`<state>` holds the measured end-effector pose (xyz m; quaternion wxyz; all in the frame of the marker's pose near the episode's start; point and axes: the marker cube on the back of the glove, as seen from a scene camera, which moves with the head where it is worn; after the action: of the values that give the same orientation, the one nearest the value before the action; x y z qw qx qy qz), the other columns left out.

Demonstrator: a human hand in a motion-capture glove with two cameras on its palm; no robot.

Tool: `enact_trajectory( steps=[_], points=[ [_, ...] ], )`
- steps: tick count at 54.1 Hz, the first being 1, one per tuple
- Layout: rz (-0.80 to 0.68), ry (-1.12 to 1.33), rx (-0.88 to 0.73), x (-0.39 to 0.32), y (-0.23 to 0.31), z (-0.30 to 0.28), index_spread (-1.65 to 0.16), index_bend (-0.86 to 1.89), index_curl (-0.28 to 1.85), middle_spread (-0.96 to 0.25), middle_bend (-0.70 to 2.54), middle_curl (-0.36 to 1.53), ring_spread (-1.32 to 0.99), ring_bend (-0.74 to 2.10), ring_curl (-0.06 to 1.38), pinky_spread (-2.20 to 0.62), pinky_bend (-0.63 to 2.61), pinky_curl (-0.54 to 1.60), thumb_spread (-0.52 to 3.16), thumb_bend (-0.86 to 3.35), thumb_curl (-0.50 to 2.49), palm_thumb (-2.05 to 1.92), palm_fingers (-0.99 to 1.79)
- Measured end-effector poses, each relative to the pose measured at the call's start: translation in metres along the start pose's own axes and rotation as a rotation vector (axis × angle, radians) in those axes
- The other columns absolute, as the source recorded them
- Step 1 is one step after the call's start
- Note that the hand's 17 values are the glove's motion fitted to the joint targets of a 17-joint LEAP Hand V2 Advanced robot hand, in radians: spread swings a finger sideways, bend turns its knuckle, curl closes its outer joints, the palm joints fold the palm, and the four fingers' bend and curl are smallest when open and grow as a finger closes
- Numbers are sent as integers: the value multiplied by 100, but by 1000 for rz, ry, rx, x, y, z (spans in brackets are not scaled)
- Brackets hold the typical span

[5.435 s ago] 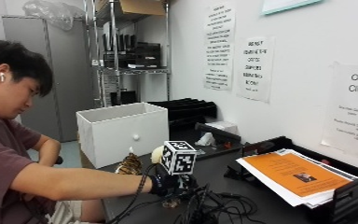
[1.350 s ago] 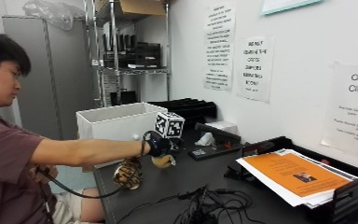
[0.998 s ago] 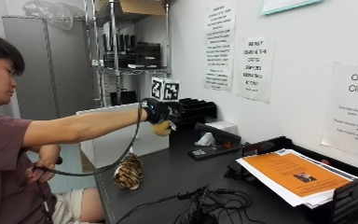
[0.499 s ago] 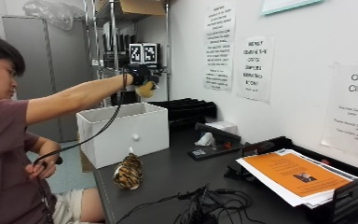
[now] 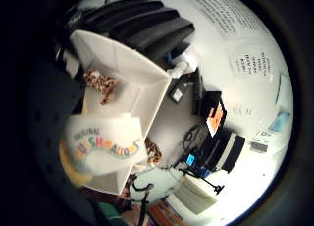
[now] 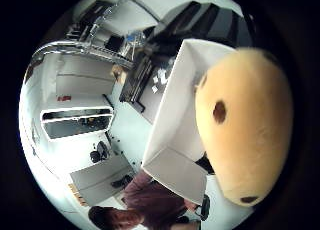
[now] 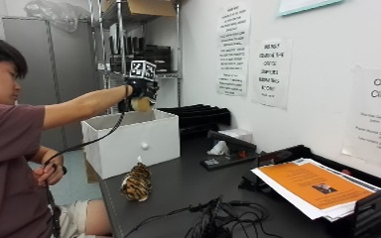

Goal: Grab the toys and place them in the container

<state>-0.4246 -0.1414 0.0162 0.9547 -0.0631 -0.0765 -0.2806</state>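
- Here, the gloved right hand (image 7: 140, 93) has its fingers curled around one yellow plush toy (image 7: 142, 104), holding it in the air above the open top of the white container (image 7: 132, 140).
- Seen from the thumb side of the palm, the yellow plush toy (image 6: 243, 125) is rounded, with small dark spots, and sits close against the palm; from the little-finger side its white paper tag (image 5: 106, 143) with coloured lettering shows.
- Three toys can be counted in all: the yellow one in the hand, one spotted brown toy (image 5: 100, 84) lying on the floor of the container, and one tiger-striped plush toy (image 7: 138, 182) standing on the dark table (image 7: 177, 193) just beside the container's front wall.
- There is one container, a white box open at the top, with a small round knob on its front wall.
- The person's bare hand (image 7: 47, 174) is low at the table's edge, holding a black cable.
- Behind the container stands a stack of black trays (image 7: 197, 118) against the wall.
- Further along the table lie a loose tangle of black cables (image 7: 223, 220), a black stapler-like tool (image 7: 226, 151), and a black paper tray carrying sheets topped by an orange sheet (image 7: 309, 183).
- Nothing lies between the held toy and the container's opening.
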Motion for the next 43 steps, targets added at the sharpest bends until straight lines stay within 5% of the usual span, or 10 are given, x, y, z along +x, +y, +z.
enact_trajectory(
  steps=[3, 4, 7, 8, 9, 10, 17, 28, 34, 43],
  points=[
    [-7, 44, -168, 0, 2, 10, -47, 66, 115, -42, 98, 94, -49, 135, 88, -31, 141, 64, 27, 12, 107, 70, 20],
    [8, 59, -217, 1, 3, 13, -45, 50, 109, -39, 79, 87, -47, 127, 85, -28, 140, 63, 44, 7, 106, 58, -22],
    [36, 78, -275, 3, 5, 17, -40, 21, 96, -26, 51, 78, -35, 102, 80, -18, 144, 62, 63, 0, 99, 46, -67],
    [24, 75, -262, 3, 5, 17, -42, 36, 102, -36, 69, 83, -42, 124, 84, -25, 138, 58, 62, 8, 102, 58, 12],
    [9, 72, -245, 4, 5, 17, -39, 9, 88, -22, 42, 73, -32, 90, 73, -15, 142, 59, 72, -2, 96, 43, -72],
    [2, 71, -232, 5, 5, 17, -37, 7, 86, -18, 36, 71, -28, 84, 73, -13, 142, 58, 76, -3, 93, 39, -74],
    [2, 29, -151, 15, 9, 8, -28, -3, 62, -2, 10, 57, -12, 50, 60, -2, 128, 51, 100, -3, 79, 29, -61],
    [85, -70, 23, 45, 31, -16, -22, -1, 39, 5, 7, 41, 0, 32, 51, 4, 113, 43, 118, -2, 64, 24, -46],
    [125, 91, -125, 61, 46, -27, -21, 1, 31, 6, 7, 35, 3, 28, 49, 6, 109, 41, 122, -2, 58, 24, -42],
    [253, 74, -76, 133, 115, -49, -21, 3, 23, 6, 10, 30, 4, 26, 47, 6, 103, 38, 125, -2, 51, 23, -35]
  ],
)
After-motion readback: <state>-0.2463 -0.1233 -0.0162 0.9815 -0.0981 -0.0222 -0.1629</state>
